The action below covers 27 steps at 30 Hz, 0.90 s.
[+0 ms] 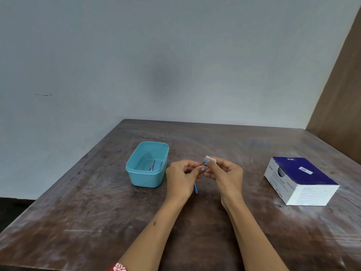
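Caution: the metal tip of the blue-handled tool [195,188] could pierce the white swab [212,159] or prick your right fingertips if you drive it in hard, so keep strokes light. A slack pinch could let the tool drop onto the surface [97,222].

Your left hand [182,178] holds the tool with its fingers curled round the shaft. The handle end hangs below them and the tip points up and away. Your right hand [224,176] pinches the swab round the tip, just beyond the left fingers. Both hands are raised over the surface.

The teal container [146,179] sits left of the left fingers. The swab box [304,173] sits well to the right of the right fingers.
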### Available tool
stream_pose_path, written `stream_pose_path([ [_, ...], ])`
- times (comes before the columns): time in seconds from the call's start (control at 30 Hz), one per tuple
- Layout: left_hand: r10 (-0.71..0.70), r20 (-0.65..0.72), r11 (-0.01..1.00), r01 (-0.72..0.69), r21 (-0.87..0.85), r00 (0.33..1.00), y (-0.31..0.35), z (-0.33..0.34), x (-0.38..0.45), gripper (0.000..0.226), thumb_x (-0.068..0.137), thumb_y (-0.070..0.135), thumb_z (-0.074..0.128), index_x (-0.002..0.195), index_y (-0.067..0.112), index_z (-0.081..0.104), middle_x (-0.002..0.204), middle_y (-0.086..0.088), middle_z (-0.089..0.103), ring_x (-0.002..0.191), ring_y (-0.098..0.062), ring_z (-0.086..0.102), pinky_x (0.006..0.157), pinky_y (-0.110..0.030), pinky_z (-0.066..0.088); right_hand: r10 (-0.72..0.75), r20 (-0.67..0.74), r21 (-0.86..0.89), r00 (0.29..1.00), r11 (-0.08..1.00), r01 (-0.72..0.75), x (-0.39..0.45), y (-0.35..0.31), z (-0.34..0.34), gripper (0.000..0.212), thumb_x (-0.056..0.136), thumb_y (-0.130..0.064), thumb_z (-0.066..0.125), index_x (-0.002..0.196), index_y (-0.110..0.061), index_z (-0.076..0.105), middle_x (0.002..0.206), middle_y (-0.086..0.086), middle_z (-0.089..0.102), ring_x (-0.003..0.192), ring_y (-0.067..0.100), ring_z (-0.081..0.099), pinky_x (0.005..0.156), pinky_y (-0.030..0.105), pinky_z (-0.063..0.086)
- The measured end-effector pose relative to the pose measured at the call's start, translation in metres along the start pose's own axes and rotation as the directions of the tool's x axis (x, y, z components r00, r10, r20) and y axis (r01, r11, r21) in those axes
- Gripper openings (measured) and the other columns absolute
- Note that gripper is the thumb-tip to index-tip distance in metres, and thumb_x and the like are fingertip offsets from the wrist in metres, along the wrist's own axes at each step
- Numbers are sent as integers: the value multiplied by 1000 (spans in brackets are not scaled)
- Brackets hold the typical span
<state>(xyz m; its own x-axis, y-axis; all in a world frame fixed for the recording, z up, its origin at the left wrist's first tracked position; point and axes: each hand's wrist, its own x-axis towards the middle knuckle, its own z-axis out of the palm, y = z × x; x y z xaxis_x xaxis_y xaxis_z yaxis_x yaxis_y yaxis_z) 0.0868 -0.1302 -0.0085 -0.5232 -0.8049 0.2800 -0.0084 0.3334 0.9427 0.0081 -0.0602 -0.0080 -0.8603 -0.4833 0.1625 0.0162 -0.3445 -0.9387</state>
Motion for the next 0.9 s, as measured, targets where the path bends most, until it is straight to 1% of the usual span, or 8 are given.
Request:
stream_pose_path([
  [0.17, -67, 77, 990, 76, -116, 995, -2, 0, 2, 14, 82, 4, 67, 96, 6, 70, 83, -7, 72, 73, -13, 71, 65, -18, 57, 19, -38, 5, 999, 1000, -19, 4, 3, 0, 13, 89, -3, 58, 93, 3, 69, 70, 15, 68, 56, 15, 67, 54, 21, 56],
  [0.23, -96, 101, 980, 112, -166, 990, -2, 1, 3, 13, 82, 2, 66, 92, 10, 69, 87, -9, 72, 78, -15, 71, 70, -23, 58, 1, -50, -41, 999, 999, -3, 6, 7, -1, 15, 88, -4, 59, 96, -4, 72, 75, 12, 70, 61, 14, 67, 61, 24, 57],
  [0.33, -117, 103, 962, 139, -235, 988, -1, 3, 2, 13, 82, 0, 65, 86, 12, 66, 88, -13, 70, 74, -16, 71, 69, -24, 59, -73, -100, -186, 992, 981, 53, 9, 13, -5, 23, 85, -9, 62, 91, -27, 74, 91, 0, 73, 81, 11, 68, 79, 30, 54],
  [0.4, -112, 96, 960, 133, -247, 989, -1, 4, 2, 13, 82, -1, 65, 85, 12, 66, 87, -14, 70, 72, -17, 71, 69, -25, 59, -106, -92, -189, 990, 978, 87, 7, 11, -4, 27, 84, -7, 64, 87, -32, 73, 94, -2, 74, 87, 7, 68, 79, 25, 52],
  [0.5, -120, 79, 954, 137, -265, 990, -3, 4, 2, 10, 82, -1, 65, 86, 8, 68, 84, -14, 70, 69, -15, 71, 67, -23, 58, -154, -34, -192, 987, 971, 145, 2, 6, 0, 26, 83, 0, 64, 92, -22, 72, 85, -2, 73, 75, -2, 67, 66, 11, 49],
  [0.57, -127, 67, 957, 140, -252, 990, -3, 3, 3, 11, 82, 0, 66, 91, 6, 68, 83, -10, 70, 69, -12, 71, 65, -19, 57, -184, -32, -215, 983, 961, 173, 1, 4, 1, 23, 84, 0, 60, 93, -17, 73, 81, -2, 72, 70, -3, 65, 62, 8, 47],
  [0.67, -121, 61, 958, 132, -255, 991, -5, 3, 4, 11, 83, 1, 65, 89, 10, 68, 82, -6, 71, 72, -14, 71, 66, -20, 57, -211, -30, -252, 977, 947, 197, 1, 6, 0, 23, 86, -3, 57, 91, -17, 74, 76, -2, 72, 72, 2, 66, 63, 9, 48],
  [0.9, -99, 56, 969, 109, -221, 994, -6, 1, 5, 11, 83, 2, 65, 90, 10, 68, 85, -8, 71, 74, -16, 71, 64, -21, 57, -197, 52, -252, 979, 946, 204, 3, 7, -3, 22, 77, -1, 72, 88, -20, 72, 82, -4, 73, 76, 5, 69, 69, 17, 54],
])
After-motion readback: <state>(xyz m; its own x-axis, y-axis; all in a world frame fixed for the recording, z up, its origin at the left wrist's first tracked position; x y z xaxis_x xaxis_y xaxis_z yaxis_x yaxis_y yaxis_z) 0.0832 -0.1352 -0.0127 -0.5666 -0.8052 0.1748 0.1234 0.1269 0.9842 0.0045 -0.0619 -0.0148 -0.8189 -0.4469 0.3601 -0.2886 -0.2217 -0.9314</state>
